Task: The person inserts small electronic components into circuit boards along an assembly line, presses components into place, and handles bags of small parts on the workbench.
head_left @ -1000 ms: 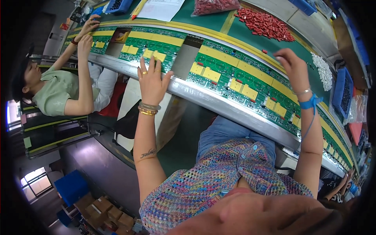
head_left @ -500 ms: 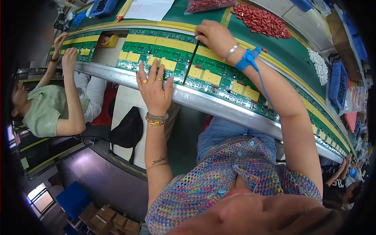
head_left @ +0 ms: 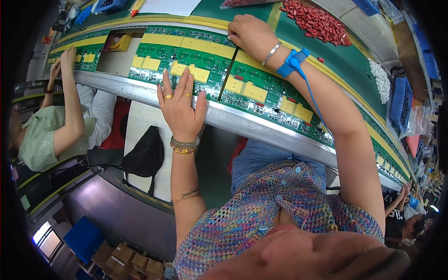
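Green circuit boards slide along the conveyor under my two hands.

My left hand [head_left: 179, 106] lies flat, fingers spread, on the near edge of the green circuit board [head_left: 186, 60]; my right hand [head_left: 250, 31] is curled at the far edge of the next board [head_left: 268, 86], though I cannot tell what its grip pinches. I judge steady, even pressure at the edges best, keeping clear of the yellow blocks [head_left: 199, 73] and the blue wrist strap [head_left: 291, 63] cord.

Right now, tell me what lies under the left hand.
The left hand rests flat, fingers spread, on a green circuit board with yellow blocks, its heel over the metal conveyor rail. What lies directly beneath the palm is covered.
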`<state>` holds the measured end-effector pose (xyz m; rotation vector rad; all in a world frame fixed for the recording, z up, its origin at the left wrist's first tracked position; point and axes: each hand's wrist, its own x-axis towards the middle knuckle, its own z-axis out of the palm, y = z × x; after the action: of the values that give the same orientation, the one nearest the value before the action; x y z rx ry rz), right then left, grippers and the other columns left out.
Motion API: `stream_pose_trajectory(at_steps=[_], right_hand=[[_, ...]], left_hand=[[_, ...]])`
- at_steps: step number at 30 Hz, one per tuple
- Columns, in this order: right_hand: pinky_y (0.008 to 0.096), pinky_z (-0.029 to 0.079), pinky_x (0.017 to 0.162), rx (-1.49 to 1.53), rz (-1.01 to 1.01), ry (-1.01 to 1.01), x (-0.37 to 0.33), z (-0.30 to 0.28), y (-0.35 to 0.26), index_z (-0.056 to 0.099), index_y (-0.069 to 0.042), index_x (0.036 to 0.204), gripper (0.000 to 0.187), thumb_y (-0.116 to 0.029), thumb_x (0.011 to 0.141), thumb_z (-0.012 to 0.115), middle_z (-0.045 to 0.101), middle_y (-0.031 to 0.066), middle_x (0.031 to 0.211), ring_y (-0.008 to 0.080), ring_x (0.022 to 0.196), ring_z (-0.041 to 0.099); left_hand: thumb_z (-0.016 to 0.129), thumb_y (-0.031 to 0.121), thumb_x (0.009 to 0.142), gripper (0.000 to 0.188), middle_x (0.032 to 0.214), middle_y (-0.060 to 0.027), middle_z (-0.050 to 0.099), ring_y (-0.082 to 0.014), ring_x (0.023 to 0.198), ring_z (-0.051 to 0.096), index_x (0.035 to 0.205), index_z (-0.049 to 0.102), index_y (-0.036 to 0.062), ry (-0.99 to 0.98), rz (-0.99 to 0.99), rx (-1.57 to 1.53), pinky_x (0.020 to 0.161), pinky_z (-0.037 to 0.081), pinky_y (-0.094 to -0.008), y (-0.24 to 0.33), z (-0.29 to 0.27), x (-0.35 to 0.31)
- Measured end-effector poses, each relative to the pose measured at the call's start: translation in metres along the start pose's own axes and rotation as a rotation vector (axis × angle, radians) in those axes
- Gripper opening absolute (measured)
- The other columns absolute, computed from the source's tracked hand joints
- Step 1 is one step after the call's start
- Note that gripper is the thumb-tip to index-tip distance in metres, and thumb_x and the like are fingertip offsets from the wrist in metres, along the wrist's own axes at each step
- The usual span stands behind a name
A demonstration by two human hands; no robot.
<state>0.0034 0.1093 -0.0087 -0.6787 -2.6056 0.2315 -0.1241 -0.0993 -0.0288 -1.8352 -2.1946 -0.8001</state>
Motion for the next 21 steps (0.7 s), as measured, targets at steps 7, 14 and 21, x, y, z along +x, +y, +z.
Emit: stream_pose_trajectory(at_steps=[7,14,21], right_hand=[[0.0396,0.045,0.069,-0.048,0.067,-0.024,0.002,0.006,-0.005,0.058,-0.005,0.076,0.009,-0.013,0.075,0.061,0.054,0.0097,0.076,0.0287,0.081,0.055],[0.0366,0.047,0.072,-0.004,-0.019,-0.049,0.001,-0.008,0.0,0.06,-0.004,0.085,0.013,-0.016,0.078,0.061,0.058,0.0113,0.083,0.0293,0.082,0.057],[0.0214,0.047,0.068,0.148,0.359,0.246,-0.106,-0.16,0.058,0.062,-0.001,0.092,0.013,-0.009,0.082,0.064,0.062,0.0014,0.08,0.0071,0.076,0.058]], left_hand=[[0.057,0.032,0.078,0.046,0.124,-0.0066,0.055,-0.0349,0.125,0.037,0.111,0.061,0.0006,-0.013,0.012,0.003,0.103,0.02,-0.0524,0.002,-0.002,0.002],[0.053,0.024,0.082,0.039,0.125,-0.0048,0.054,-0.0348,0.124,0.039,0.116,0.059,0.0052,-0.012,0.021,0.023,0.104,0.022,-0.048,0.001,-0.006,0.0],[0.055,0.028,0.079,0.046,0.128,-0.0079,0.052,-0.0357,0.121,0.04,0.119,0.055,0.0028,-0.092,0.101,0.003,0.102,0.023,-0.0506,0.002,0.001,0.0]])
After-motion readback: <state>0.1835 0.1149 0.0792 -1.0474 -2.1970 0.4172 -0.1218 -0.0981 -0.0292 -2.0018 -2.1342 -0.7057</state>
